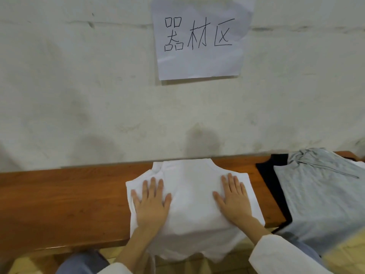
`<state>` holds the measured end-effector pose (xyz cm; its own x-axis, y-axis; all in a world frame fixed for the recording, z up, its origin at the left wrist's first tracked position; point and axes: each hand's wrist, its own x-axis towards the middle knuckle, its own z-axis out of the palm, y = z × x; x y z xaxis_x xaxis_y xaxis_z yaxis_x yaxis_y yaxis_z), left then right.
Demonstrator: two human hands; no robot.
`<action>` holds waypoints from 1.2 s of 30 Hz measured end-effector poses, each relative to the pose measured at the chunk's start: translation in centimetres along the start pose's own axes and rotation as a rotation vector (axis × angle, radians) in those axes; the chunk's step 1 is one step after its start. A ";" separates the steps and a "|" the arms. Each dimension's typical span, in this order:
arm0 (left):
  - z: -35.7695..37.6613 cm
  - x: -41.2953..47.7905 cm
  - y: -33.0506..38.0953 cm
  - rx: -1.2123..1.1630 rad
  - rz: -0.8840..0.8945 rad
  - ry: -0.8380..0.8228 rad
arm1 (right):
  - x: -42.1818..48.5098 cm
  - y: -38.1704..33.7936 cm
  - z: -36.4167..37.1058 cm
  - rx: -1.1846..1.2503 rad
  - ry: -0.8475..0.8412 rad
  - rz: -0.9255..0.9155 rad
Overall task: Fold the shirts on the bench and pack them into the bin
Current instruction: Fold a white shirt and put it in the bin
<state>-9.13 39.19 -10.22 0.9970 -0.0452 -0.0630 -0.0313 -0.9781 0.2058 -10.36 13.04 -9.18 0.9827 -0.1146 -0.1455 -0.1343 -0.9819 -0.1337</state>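
Note:
A white shirt (pixel 193 196) lies spread on the brown wooden bench (pixel 65 196), collar toward the wall, its lower part hanging over the front edge. My left hand (pixel 151 204) presses flat on the shirt's left side, fingers straight and spread. My right hand (pixel 234 200) presses flat on its right side the same way. A grey shirt (pixel 320 198) lies on top of a black shirt (pixel 272 180) at the right end of the bench. No bin is in view.
A pale wall (pixel 79 95) runs right behind the bench, with a paper sign (pixel 199 38) taped to it. My knees in blue trousers (pixel 79 262) are below the bench's front edge, over a yellowish floor.

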 end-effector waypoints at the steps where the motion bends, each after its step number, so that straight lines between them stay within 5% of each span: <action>1: -0.1 0.2 0.0 0.017 0.029 0.002 | 0.1 0.0 -0.1 -0.012 -0.005 0.003; 6: -2.8 -1.3 0.7 0.055 0.053 -0.056 | -0.3 -0.8 -1.5 -0.013 -0.073 0.049; 12: -2.3 -7.5 2.4 0.007 0.345 0.109 | -4.4 -5.5 0.1 0.017 -0.022 -0.061; 15: -2.7 -8.8 0.9 0.043 0.178 0.060 | -5.0 -5.7 1.0 -0.047 -0.037 -0.085; 24: -3.8 -9.6 -7.5 0.224 0.044 -0.052 | -4.8 -5.5 1.0 -0.061 -0.032 -0.103; 30: -4.3 -6.7 -4.1 0.003 0.095 0.207 | -4.6 -4.3 0.4 0.047 0.051 0.083; 36: -1.6 -3.7 -2.6 0.124 -0.019 0.009 | -3.9 -0.6 0.8 -0.017 0.022 0.161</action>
<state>-12.67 42.22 -8.95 0.9981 -0.0250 -0.0571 -0.0203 -0.9964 0.0825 -14.23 14.17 -9.30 0.9511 -0.2742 -0.1422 -0.2887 -0.9528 -0.0935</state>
